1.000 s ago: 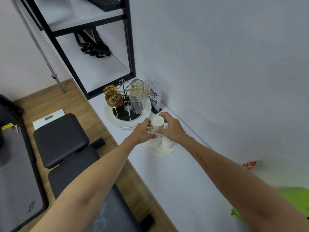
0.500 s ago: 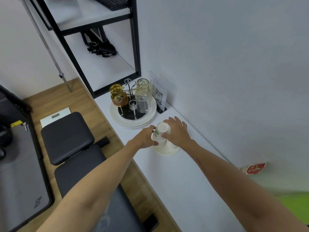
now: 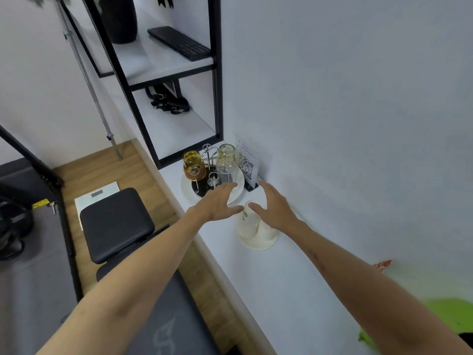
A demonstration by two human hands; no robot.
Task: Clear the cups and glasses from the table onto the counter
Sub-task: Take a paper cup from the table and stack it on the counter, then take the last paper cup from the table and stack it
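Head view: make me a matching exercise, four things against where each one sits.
Things:
1. keyboard
2. paper cups
3. QR card
4. amber glass

Places:
A. upside down on the round tray's left side
B. on the upper shelf
C. against the wall, right of the tray
D. on a white plate, between the two open hands

Pairs: 1-B, 2-D, 3-C, 4-A
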